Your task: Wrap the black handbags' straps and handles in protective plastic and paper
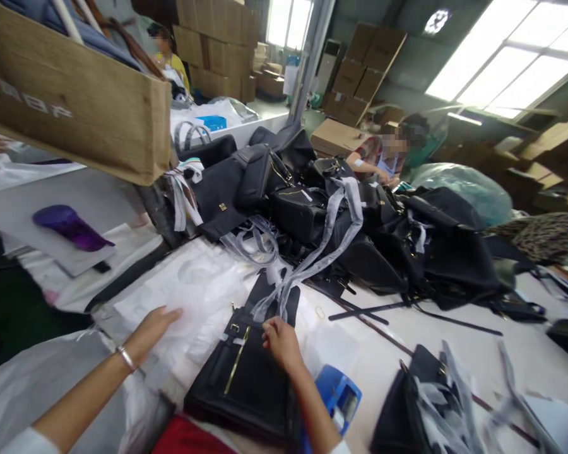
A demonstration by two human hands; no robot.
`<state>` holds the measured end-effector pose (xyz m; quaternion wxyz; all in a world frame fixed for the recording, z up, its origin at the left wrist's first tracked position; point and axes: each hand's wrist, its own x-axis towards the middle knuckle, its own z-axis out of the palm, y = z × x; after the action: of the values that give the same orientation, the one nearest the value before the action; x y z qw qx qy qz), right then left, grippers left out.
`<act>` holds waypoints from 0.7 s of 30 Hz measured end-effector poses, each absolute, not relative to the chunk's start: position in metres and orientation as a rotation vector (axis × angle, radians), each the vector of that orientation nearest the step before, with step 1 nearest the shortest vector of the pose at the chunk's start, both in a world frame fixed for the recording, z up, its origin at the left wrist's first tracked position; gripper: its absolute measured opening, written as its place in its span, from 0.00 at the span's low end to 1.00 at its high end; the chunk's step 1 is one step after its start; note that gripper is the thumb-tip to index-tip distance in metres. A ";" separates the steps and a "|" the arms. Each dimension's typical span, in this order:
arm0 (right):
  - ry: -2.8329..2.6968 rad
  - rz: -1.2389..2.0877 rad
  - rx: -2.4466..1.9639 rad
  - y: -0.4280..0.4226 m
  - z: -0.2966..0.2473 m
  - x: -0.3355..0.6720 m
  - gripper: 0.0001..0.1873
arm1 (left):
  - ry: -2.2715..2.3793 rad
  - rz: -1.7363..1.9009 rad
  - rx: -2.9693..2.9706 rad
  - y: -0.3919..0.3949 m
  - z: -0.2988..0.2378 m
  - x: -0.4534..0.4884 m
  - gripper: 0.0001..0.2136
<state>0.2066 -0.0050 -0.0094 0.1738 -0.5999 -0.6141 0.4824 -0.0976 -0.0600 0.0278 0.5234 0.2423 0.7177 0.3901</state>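
Note:
A black handbag [246, 384] with gold fittings lies flat on the white table in front of me. My right hand [280, 340] rests on its upper edge, fingers curled by the grey wrapped straps [303, 265]; whether it grips anything I cannot make out. My left hand [152, 329], with a bracelet on the wrist, lies flat and open on a sheet of clear plastic wrap [189, 296] to the left of the bag.
A heap of black handbags [341, 227] fills the table's middle. Another black bag [407, 410] lies at the right, a blue tool [338, 394] by my right arm. A burlap bag [76, 101] hangs upper left. Two people sit beyond; cardboard boxes [218, 50] stack behind.

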 end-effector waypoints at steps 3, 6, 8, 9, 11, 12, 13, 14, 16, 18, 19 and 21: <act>-1.872 1.321 -1.730 -0.016 -0.016 0.164 0.12 | 1.724 0.910 0.524 -0.082 0.018 -0.105 0.16; -1.985 1.222 -1.837 -0.020 -0.021 0.124 0.22 | 1.551 0.935 0.501 -0.091 0.012 -0.089 0.15; -2.005 1.233 -1.903 -0.018 -0.023 0.108 0.28 | 1.456 0.949 0.512 -0.090 0.011 -0.082 0.15; -1.992 1.262 -1.917 -0.016 -0.024 0.103 0.28 | 1.445 0.955 0.520 -0.087 0.011 -0.081 0.15; -1.940 1.322 -1.897 -0.012 -0.023 0.102 0.25 | 1.475 0.973 0.556 -0.079 0.012 -0.085 0.17; -1.927 1.330 -1.880 -0.012 -0.021 0.104 0.24 | 1.496 0.987 0.584 -0.075 0.012 -0.089 0.18; -1.903 1.343 -1.850 -0.012 -0.019 0.108 0.22 | 1.514 1.004 0.615 -0.071 0.013 -0.093 0.18; -1.855 1.378 -1.800 -0.013 -0.015 0.112 0.20 | 1.523 1.019 0.647 -0.067 0.014 -0.096 0.19; -1.686 1.506 -1.646 -0.019 -0.006 0.122 0.18 | 1.496 1.029 0.693 -0.059 0.016 -0.099 0.20; -1.477 1.623 -1.475 -0.026 0.005 0.131 0.15 | 1.400 1.005 0.703 -0.053 0.017 -0.094 0.20; -1.405 1.642 -1.423 -0.030 0.011 0.134 0.13 | 1.338 0.984 0.699 -0.051 0.017 -0.088 0.20; -1.378 1.591 -1.424 -0.036 0.021 0.138 0.12 | 1.221 0.937 0.687 -0.048 0.018 -0.075 0.19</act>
<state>0.1381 -0.0361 0.0210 0.2955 -0.5353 -0.5181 0.5981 -0.0752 -0.0481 0.0178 0.6654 0.3043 0.5409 0.4149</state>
